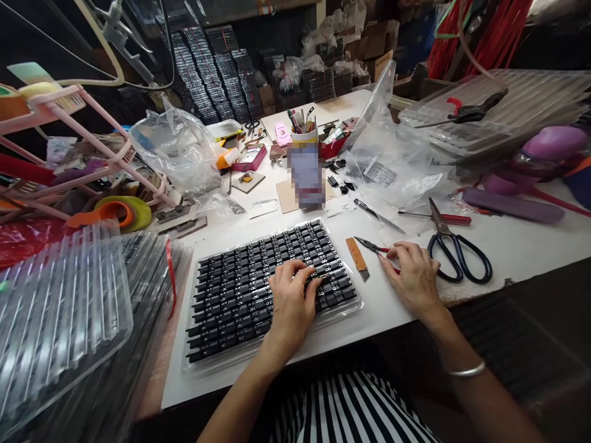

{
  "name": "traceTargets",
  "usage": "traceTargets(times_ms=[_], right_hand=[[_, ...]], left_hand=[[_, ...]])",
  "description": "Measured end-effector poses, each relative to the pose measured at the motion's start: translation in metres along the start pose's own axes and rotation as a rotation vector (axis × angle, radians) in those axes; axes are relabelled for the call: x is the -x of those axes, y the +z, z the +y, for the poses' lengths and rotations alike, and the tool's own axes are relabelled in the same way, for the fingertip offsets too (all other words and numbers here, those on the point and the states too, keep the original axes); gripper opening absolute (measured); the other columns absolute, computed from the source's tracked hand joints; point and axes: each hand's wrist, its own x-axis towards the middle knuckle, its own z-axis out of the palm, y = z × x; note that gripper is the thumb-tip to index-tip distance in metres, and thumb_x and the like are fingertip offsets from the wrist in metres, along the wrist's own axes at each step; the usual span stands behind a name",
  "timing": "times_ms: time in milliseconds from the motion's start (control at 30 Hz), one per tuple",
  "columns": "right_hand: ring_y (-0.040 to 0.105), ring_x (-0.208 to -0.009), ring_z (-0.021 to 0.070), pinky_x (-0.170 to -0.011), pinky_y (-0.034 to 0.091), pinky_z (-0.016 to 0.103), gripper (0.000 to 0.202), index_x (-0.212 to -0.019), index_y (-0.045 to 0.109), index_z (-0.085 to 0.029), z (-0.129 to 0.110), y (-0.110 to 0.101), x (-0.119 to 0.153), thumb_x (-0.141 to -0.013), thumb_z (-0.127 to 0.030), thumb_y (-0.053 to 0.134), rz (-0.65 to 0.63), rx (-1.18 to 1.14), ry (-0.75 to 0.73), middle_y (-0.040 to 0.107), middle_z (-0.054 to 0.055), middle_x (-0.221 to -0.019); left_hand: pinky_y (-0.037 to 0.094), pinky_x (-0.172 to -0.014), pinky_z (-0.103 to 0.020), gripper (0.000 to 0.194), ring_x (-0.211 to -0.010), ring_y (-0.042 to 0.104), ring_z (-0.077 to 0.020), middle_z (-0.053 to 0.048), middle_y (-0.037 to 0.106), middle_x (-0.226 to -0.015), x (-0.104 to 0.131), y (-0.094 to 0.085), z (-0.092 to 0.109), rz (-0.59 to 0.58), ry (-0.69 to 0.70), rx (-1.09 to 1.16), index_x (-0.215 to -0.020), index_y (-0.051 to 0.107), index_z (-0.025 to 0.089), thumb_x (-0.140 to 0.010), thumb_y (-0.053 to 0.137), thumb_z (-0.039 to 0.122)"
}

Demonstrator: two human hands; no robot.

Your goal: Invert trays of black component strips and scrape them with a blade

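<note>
A clear plastic tray (357, 303) lies on the white table in front of me, filled with rows of small black circuit parts (240, 289). Over the tray's right half, my left hand (293, 301) is closed, with thumb and fingertips pinching a thin black circuit part (310, 275). To the right of the tray, my right hand (413, 277) is closed over the red handles of a pair of pliers (369, 244); its jaws point away to the left. Between tray and pliers lies a cutter blade with an orange-brown wrapped handle (356, 255).
Large scissors (446, 243) lie right of my right hand. Beyond are tweezers (367, 209), a red-handled screwdriver (455, 219), a plastic bag (388, 147) and a pen cup (305, 134). Stacked clear trays (69, 326) and a pink rack (92, 123) crowd the left.
</note>
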Motion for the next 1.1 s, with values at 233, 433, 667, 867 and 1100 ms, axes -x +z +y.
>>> traceTargets(times_ms=[233,433,667,867,1100], right_hand=[[0.056,-0.095,0.0246,-0.082,0.038,0.04,0.008,-0.09,0.06,-0.019,-0.019,-0.014,0.005,-0.09,-0.02,0.051,0.189,-0.28,-0.107,0.063,0.008,-0.099],[0.052,-0.096,0.0211,-0.084,0.038,0.039,0.02,-0.107,0.061,-0.02,-0.065,-0.026,0.011,-0.091,-0.015,0.05,-0.046,-0.536,-0.465,0.058,0.009,-0.105],[0.051,-0.091,0.0207,-0.081,0.034,0.039,0.016,-0.096,0.065,-0.019,-0.088,-0.026,-0.019,-0.093,-0.023,0.05,-0.338,-0.355,-0.645,0.06,0.007,-0.094],[0.051,-0.086,0.0188,-0.08,0.035,0.038,0.027,-0.082,0.065,-0.022,-0.085,-0.03,-0.038,-0.095,-0.032,0.044,-0.534,-0.398,-0.679,0.061,0.005,-0.09],[0.051,-0.086,0.0191,-0.079,0.035,0.036,0.016,-0.084,0.059,-0.019,-0.096,-0.023,-0.029,-0.093,-0.022,0.046,-0.329,-0.432,-0.543,0.061,0.005,-0.088]], left_hand=[[0.038,-0.082,-0.039,0.025,-0.1,0.054,-0.021,-0.008,0.061,-0.107,0.026,-0.032,-0.02,-0.043,0.098,-0.099,-0.111,0.059,0.02,-0.091,0.047,0.015],[0.039,-0.091,-0.041,0.03,-0.109,0.053,-0.0232,-0.007,0.058,-0.117,0.062,-0.075,-0.066,-0.006,0.008,-0.159,-0.119,0.057,0.024,-0.091,0.048,0.023],[0.041,-0.095,-0.043,0.026,-0.108,0.054,-0.0245,-0.006,0.059,-0.113,0.104,-0.112,-0.11,0.185,-0.206,-0.168,-0.112,0.061,0.024,-0.091,0.047,0.031],[0.039,-0.1,-0.041,0.027,-0.111,0.053,-0.0233,-0.006,0.057,-0.115,0.117,-0.106,-0.132,0.263,-0.287,-0.08,-0.112,0.061,0.023,-0.091,0.047,0.031],[0.037,-0.102,-0.037,0.034,-0.111,0.054,-0.0221,-0.008,0.059,-0.114,0.121,-0.096,-0.145,0.405,-0.458,0.087,-0.114,0.059,0.017,-0.092,0.043,0.038]])
